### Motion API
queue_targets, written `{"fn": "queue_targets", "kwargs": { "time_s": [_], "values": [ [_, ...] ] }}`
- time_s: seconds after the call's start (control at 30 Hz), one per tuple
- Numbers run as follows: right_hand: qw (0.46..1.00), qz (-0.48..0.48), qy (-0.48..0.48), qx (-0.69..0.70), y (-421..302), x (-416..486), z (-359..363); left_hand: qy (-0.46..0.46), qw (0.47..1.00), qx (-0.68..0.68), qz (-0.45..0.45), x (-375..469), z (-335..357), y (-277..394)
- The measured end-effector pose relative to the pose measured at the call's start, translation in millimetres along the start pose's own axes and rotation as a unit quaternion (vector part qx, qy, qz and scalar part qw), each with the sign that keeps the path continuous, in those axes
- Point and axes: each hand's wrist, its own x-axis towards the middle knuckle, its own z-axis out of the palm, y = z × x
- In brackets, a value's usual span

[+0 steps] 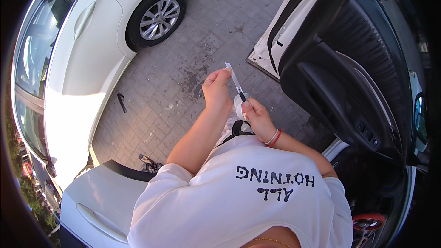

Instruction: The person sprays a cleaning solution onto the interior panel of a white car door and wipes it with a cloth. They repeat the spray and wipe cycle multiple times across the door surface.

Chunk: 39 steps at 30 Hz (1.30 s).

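In my right hand (257,115) is a snap-off utility knife (243,96) with a black handle part and a long blade extended up and to the left. A white roll (238,106), perhaps tape, sits against the same hand, partly hidden by its fingers. The thumb and fingers of my left hand (217,82) pinch close to the blade's far end; whether they hold the blade itself or a thin strip along it, I cannot tell. Both hands are in front of my waist, above the paving.
An open car door (330,75) with black trim stands at the right. A white car (82,58) is parked at the left, its wheel (160,19) near the top. A pale door panel (100,193) lies low left. On the paving (155,110) lies a black hooked piece (121,102).
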Motion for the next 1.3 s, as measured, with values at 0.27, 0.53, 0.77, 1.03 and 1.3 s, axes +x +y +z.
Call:
{"fn": "queue_targets", "kwargs": {
  "time_s": [0.27,0.53,0.77,1.03,1.3],
  "values": [
    [1.000,0.011,0.004,-0.011,2,0,0,-0.009,1.000,0.022,0.014,10,0,6],
    [1.000,-0.003,-0.006,0.005,6,3,0,-0.012,0.999,0.035,0.019,14,-2,10],
    [1.000,0.003,-0.001,0.010,2,2,-2,-0.054,0.995,0.073,0.038,19,-7,18],
    [1.000,0.005,0.016,0.015,2,4,-6,-0.097,0.985,0.090,0.109,41,-23,26],
    [0.999,0.009,0.028,0.016,1,4,-8,0.012,0.950,0.268,0.160,84,-77,35]
  ]
}}
